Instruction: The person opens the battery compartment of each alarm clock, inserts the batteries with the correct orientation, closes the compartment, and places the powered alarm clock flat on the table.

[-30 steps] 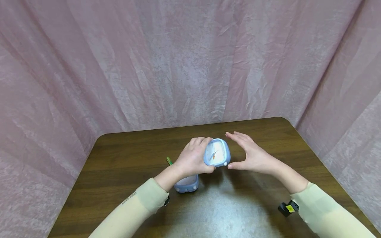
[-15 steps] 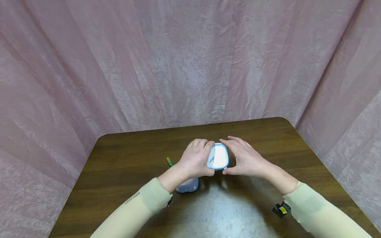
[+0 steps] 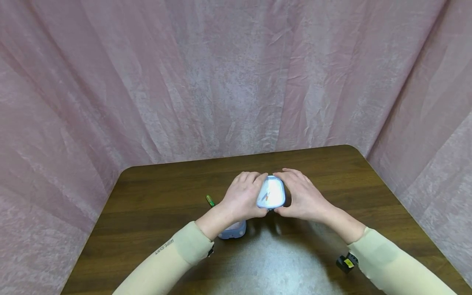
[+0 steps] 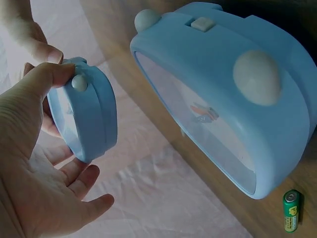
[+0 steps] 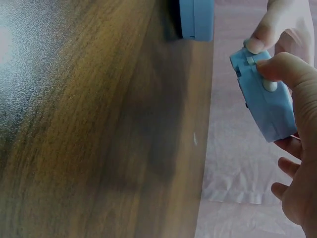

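A small light-blue alarm clock (image 3: 272,193) with a white face is held up over the table between both hands. My left hand (image 3: 242,197) grips its left side, with the thumb on the edge nearest me. On the opposite side my right hand (image 3: 303,197) grips it, its thumb close to the left one. The right wrist view shows both thumbs on the side of the clock (image 5: 265,101) that carries a white knob (image 5: 270,85). A second blue clock (image 4: 277,37) of the same kind stands on the table, partly hidden under my left forearm in the head view.
A green battery (image 3: 210,200) lies on the wooden table (image 3: 166,196), just beyond my left wrist. Pink curtains (image 3: 236,82) hang behind the table and along both sides.
My right hand has moved left from beside the held clock and now grips it. The clock has shifted slightly right and its face has turned. The second clock and the battery have stayed put.
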`<action>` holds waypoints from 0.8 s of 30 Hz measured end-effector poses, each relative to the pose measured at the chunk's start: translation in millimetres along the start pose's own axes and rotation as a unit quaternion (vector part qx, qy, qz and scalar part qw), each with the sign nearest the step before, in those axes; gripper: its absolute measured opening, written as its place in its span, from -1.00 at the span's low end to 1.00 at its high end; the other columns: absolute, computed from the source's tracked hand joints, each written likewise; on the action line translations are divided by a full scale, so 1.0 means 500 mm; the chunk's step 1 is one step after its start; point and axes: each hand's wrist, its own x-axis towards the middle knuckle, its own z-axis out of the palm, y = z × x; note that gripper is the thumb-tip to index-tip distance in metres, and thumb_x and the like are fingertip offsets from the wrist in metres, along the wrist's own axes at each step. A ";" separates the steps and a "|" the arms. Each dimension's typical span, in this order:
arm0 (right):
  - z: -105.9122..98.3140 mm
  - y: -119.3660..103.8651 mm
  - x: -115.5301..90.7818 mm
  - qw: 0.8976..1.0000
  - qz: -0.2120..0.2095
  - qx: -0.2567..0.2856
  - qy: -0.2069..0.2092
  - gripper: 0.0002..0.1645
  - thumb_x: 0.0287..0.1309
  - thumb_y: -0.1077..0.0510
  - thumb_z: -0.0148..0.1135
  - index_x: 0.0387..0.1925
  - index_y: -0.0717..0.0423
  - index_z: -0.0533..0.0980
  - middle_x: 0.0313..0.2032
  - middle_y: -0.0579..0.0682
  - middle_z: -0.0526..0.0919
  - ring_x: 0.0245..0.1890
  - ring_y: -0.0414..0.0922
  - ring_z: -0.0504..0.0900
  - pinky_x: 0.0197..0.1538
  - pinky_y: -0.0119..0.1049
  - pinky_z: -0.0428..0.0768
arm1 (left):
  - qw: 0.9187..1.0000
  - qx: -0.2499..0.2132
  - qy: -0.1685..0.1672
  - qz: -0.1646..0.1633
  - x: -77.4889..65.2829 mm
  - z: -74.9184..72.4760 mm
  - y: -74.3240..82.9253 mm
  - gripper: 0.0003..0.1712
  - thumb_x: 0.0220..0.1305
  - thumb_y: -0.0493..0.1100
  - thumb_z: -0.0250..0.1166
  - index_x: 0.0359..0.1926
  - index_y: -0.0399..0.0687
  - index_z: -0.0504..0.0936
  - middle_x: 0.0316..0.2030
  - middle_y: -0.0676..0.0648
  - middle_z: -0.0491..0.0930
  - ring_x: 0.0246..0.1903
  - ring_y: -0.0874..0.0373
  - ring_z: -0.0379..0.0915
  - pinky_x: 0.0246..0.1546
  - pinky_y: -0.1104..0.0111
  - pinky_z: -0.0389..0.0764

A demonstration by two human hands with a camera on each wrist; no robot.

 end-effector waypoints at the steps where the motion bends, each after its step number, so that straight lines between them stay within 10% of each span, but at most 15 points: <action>1: 0.000 0.000 -0.001 1.000 0.000 0.002 0.003 0.16 -0.23 -0.17 0.66 0.42 0.05 0.34 0.33 0.00 0.46 0.48 0.06 0.17 0.38 0.27 0.19 | 1.000 -0.011 -0.001 -0.001 0.000 -0.001 -0.001 0.21 -0.04 0.30 0.53 0.53 -0.10 0.24 0.31 -0.10 0.40 0.31 -0.05 0.28 0.40 0.07 0.24; 9: -0.006 0.010 -0.007 0.999 0.006 0.013 0.035 0.20 -0.22 -0.16 0.68 0.45 0.04 0.31 0.36 0.01 0.43 0.47 0.08 0.16 0.37 0.27 0.19 | 0.977 -0.198 -0.011 -0.076 -0.009 -0.021 -0.023 0.09 0.26 0.40 0.29 0.60 -0.04 0.12 0.45 -0.11 0.29 0.43 -0.08 0.15 0.35 -0.01 0.32; 18: -0.013 0.011 -0.010 0.998 0.011 0.033 0.052 0.24 -0.25 -0.14 0.71 0.48 -0.01 0.29 0.39 -0.03 0.40 0.49 0.03 0.12 0.37 0.26 0.20 | 0.857 -0.480 -0.059 -0.179 -0.009 -0.019 -0.054 -0.25 0.42 0.21 0.25 0.39 -0.21 0.46 0.18 -0.12 0.60 0.22 -0.02 0.47 0.19 0.06 0.51; 24: -0.011 0.010 -0.011 0.998 0.004 0.034 0.047 0.24 -0.24 -0.15 0.71 0.48 -0.04 0.27 0.39 -0.06 0.40 0.50 0.02 0.10 0.37 0.26 0.18 | 0.820 -0.520 -0.094 -0.218 -0.009 -0.019 -0.058 -0.33 0.38 0.19 0.31 0.28 -0.20 0.59 0.12 -0.11 0.62 0.15 -0.03 0.49 0.17 0.00 0.51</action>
